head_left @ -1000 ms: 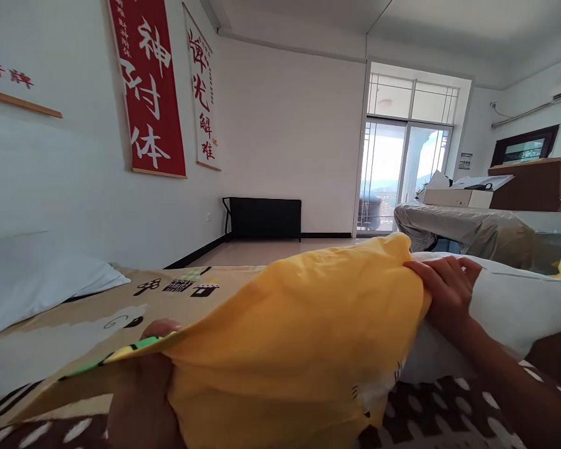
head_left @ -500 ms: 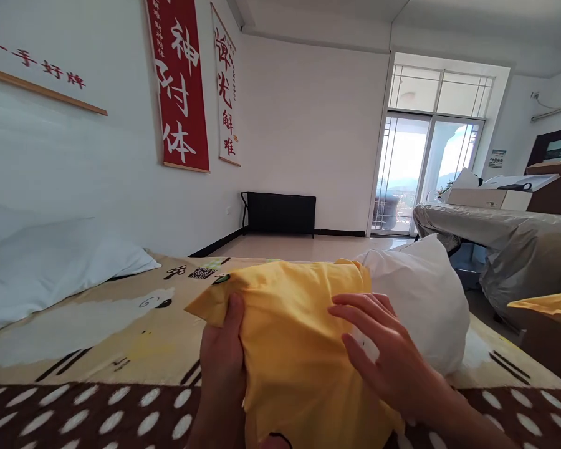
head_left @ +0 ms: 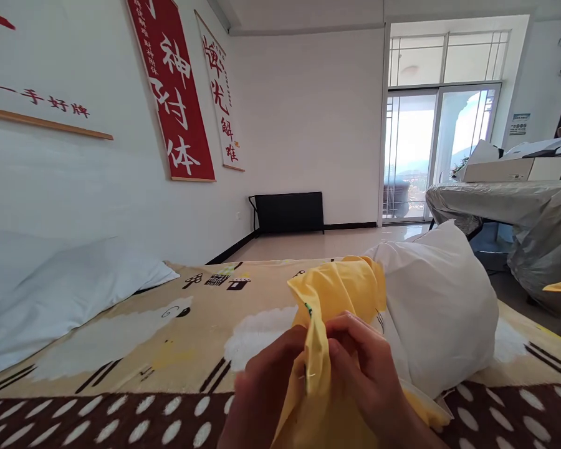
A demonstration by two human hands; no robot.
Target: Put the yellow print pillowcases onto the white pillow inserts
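A yellow pillowcase with small dark and green printed marks is bunched up in front of me. My left hand is closed on the near, left side of its edge, its fingers partly hidden by the cloth. On the other side of the same edge, my right hand pinches the fabric between thumb and fingers. A fold of cloth stands up between both hands. Just right of the pillowcase, touching it, lies a plump white pillow. The lower part of the cloth runs out of view.
Everything lies on a beige blanket with printed sheep and a brown dotted border. Another white pillow rests at the left by the wall. At right stand a plastic-covered table and an open white box. A black folded frame leans at the back wall.
The pillowcase was spread out flat, with my right hand open over it. Now it is turned edge-on and gathered, and my right hand has closed on it beside my left.
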